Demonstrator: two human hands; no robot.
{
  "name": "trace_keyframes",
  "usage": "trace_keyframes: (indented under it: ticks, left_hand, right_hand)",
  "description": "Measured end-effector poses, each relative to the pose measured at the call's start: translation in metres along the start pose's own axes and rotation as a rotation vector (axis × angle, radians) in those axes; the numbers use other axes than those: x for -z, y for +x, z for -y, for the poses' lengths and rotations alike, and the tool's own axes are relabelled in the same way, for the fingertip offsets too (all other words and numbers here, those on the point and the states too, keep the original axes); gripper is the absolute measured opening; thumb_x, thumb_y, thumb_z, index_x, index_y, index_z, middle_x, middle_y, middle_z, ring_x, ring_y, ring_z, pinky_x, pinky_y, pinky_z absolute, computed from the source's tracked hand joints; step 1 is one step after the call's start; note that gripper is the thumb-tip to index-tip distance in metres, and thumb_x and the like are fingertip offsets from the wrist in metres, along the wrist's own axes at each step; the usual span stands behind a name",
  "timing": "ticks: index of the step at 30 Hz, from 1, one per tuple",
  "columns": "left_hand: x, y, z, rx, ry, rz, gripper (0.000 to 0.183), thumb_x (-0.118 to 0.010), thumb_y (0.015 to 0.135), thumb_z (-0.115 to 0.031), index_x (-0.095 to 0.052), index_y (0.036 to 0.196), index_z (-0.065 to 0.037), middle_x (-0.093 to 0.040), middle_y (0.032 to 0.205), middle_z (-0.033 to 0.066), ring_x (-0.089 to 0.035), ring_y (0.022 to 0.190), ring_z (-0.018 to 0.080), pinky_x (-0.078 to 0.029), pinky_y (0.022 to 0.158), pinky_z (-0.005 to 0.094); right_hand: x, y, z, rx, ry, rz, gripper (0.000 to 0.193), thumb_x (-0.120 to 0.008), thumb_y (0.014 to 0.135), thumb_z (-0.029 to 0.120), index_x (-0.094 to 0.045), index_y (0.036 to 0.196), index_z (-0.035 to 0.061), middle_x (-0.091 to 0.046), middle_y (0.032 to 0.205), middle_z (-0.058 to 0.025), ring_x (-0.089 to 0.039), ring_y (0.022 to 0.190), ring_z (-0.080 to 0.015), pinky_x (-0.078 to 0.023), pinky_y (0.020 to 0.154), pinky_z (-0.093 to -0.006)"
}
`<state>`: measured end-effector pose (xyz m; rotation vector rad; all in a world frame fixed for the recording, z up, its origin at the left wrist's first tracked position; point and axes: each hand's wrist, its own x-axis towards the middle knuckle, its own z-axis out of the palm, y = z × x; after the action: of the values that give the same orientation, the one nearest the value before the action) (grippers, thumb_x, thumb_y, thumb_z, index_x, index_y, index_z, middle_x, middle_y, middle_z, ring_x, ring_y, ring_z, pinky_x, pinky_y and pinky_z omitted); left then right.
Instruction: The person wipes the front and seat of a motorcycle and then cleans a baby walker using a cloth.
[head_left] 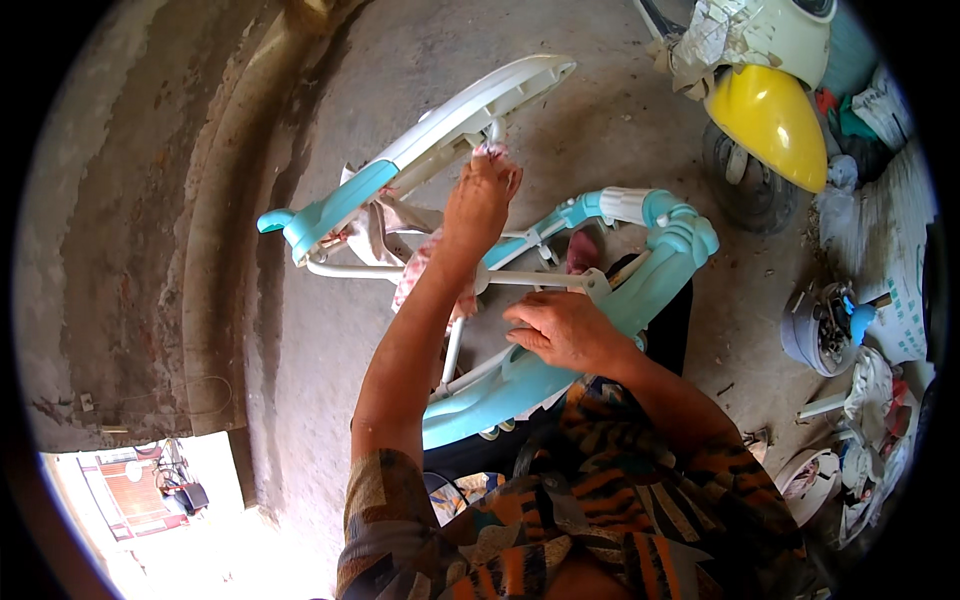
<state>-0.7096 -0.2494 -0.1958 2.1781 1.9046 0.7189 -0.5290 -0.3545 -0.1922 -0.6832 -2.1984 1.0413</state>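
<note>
A teal and white plastic frame with white tubes, like a folding child's chair or walker [670,260], stands tilted in front of me. My left hand [480,205] is closed on a pink-and-white cloth [492,150], pressing it at a short white post under the long white panel [480,105]. More pink checked fabric [412,280] shows behind my left forearm, and a beige cloth [375,230] hangs by the panel's lower end. My right hand [565,330] hovers at or touches the near teal rail [500,395], its fingers loosely bent and apart, with nothing seen in them.
A yellow and cream vehicle part [770,125] above a wheel [745,170] stands at the far right. Along the right side are a bucket of odds and ends [815,335], bags and a white tub [808,480]. A worn wall [120,250] runs along the left, above a bright doorway.
</note>
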Motion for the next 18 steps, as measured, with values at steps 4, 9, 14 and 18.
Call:
trace_keyframes:
  ticks: [4, 9, 14, 18]
  left_hand:
    - [-0.012, 0.035, -0.007, 0.070, 0.176, 0.030, 0.046, -0.051, 0.094, -0.028, -0.033, 0.124, 0.002, -0.050, 0.113, 0.0266, -0.061, 0.090, 0.0411, -0.053, 0.074, 0.0490]
    - [-0.028, 0.020, -0.015, -0.005, 0.528, -0.084, 0.056, -0.055, 0.090, -0.019, -0.029, 0.136, 0.000, -0.050, 0.110, 0.0216, -0.063, 0.088, 0.0311, -0.057, 0.066, 0.0382]
    - [-0.013, -0.024, -0.017, -0.097, 0.597, 0.004, 0.062, -0.057, 0.083, -0.009, -0.031, 0.138, 0.001, -0.049, 0.109, 0.0228, -0.064, 0.083, 0.0329, -0.058, 0.061, 0.0345]
    - [0.006, -0.064, -0.012, -0.105, 0.485, 0.027, 0.058, -0.056, 0.083, -0.009, -0.035, 0.136, 0.000, -0.058, 0.097, 0.0191, -0.066, 0.074, 0.0303, -0.057, 0.060, 0.0353]
  right_hand:
    - [0.002, 0.000, 0.002, 0.007, 0.015, 0.002, 0.019, -0.071, 0.077, 0.011, -0.062, 0.093, 0.0044, -0.064, 0.082, -0.0110, -0.063, 0.076, -0.0296, -0.049, 0.066, -0.0391]
    - [0.002, 0.001, 0.003, -0.012, 0.085, -0.049, 0.020, -0.071, 0.077, 0.010, -0.062, 0.093, 0.0029, -0.064, 0.081, -0.0126, -0.062, 0.072, -0.0308, -0.049, 0.064, -0.0387]
    - [0.000, 0.000, 0.003, -0.017, 0.090, -0.054, 0.019, -0.070, 0.078, 0.011, -0.061, 0.092, 0.0028, -0.063, 0.080, -0.0130, -0.062, 0.072, -0.0311, -0.048, 0.064, -0.0390]
    - [0.000, 0.000, 0.003, -0.037, 0.096, -0.018, 0.018, -0.068, 0.081, 0.016, -0.061, 0.092, 0.0032, -0.064, 0.080, -0.0120, -0.062, 0.075, -0.0316, -0.048, 0.064, -0.0411]
